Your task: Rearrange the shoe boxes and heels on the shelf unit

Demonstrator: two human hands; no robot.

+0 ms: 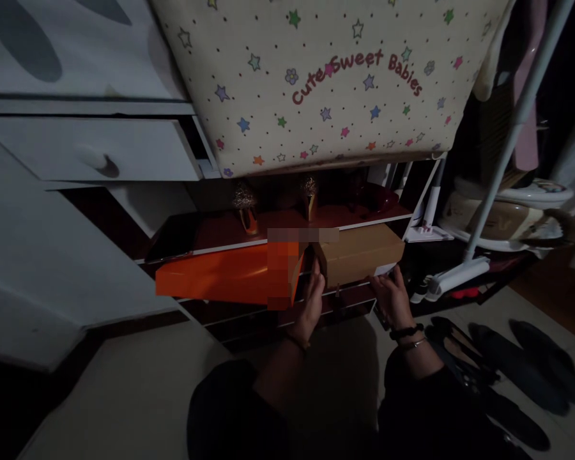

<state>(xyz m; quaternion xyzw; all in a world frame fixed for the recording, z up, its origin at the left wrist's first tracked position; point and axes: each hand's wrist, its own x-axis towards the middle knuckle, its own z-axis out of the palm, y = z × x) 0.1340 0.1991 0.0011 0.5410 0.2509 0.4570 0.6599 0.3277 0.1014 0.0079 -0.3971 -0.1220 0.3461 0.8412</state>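
Observation:
A brown cardboard box (361, 254) sits between my two hands at the front of a shoe rack. My left hand (312, 299) lies along the box's left end, fingers pointing up. At its lower right corner, beside a white label (386, 269), my right hand (393, 295) grips the box with thumb and fingers. Left of my left hand, a bright orange box (220, 273) juts out from the rack; its right end is pixelated. Dim light hides the fingers behind the brown box.
Glittery high-heeled shoes (246, 207) and dark red shoes (378, 197) stand on the upper shelf (282, 223). A star-patterned cover (335, 115) hangs above. A white drawer (138, 150) is at left. Right are a long-handled pole (501, 160) and dark shoes (517, 364) on the floor.

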